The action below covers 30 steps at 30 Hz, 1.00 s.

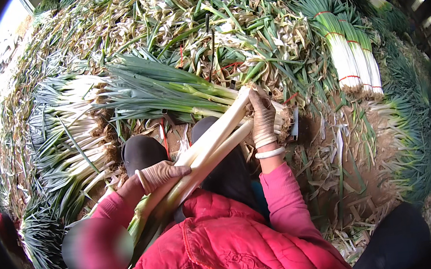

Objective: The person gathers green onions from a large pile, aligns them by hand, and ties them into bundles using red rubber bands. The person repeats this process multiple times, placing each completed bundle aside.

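Across my lap lie a few thick long green onions (pixel 211 148), slanting from lower left to upper right with their white stalks bare. My left hand (pixel 164 174), in a striped knit glove, is wrapped around the stalks near their middle. Gloved as well, my right hand (pixel 262 115) grips them near the root end, its fingers partly hidden behind the stalks. Just beyond my knees rests a loose bunch of green onions (pixel 171 90), leaves to the left and roots to the right. It lies over a low metal frame (pixel 295 124), mostly covered by the bunch.
On the left lies a pile of loose green onions (pixel 85 136), roots facing me. Bundles tied with red bands (pixel 348 47) lean at the upper right. Stripped leaves (pixel 156 18) cover the ground ahead. More green onions (pixel 414 149) line the right. A thin dark rod (pixel 212 50) stands behind the bunch.
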Motion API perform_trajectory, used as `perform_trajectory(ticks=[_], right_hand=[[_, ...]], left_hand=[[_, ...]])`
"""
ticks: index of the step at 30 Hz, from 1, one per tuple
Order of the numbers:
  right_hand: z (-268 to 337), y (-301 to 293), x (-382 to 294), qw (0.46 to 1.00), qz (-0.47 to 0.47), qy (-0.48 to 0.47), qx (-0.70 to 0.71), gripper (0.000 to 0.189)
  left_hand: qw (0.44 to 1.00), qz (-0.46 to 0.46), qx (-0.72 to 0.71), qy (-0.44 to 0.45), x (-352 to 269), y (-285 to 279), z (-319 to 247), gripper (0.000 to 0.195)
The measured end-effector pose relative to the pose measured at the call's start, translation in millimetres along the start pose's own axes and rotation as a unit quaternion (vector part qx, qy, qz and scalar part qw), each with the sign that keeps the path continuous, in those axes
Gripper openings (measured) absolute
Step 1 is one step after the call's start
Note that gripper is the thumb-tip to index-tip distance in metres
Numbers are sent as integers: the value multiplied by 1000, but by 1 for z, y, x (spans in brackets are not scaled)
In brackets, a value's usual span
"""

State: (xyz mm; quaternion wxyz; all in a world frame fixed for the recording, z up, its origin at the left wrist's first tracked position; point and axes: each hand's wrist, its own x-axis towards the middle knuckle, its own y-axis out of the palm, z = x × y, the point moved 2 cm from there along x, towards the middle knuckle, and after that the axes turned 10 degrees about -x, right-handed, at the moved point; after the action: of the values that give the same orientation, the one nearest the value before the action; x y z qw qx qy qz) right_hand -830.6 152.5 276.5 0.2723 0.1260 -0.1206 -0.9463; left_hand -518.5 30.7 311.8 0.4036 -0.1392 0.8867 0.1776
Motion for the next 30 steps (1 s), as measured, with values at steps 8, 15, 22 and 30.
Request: perform_trajectory(ticks=[8, 15, 22, 30], right_hand=[[-36, -27, 3, 996, -76, 19, -49, 44], [-45, -29, 13, 987, -17, 5, -158, 41], [-68, -39, 15, 987, 2, -63, -145, 38], [-64, -38, 14, 995, 25, -24, -90, 30]], left_hand=[[886, -161, 391, 190, -4, 42, -29, 85], [696, -275, 553, 365, -29, 84, -28, 62], [797, -381, 270, 382, -66, 32, -28, 33], [780, -389, 422, 249, -159, -61, -110, 49]])
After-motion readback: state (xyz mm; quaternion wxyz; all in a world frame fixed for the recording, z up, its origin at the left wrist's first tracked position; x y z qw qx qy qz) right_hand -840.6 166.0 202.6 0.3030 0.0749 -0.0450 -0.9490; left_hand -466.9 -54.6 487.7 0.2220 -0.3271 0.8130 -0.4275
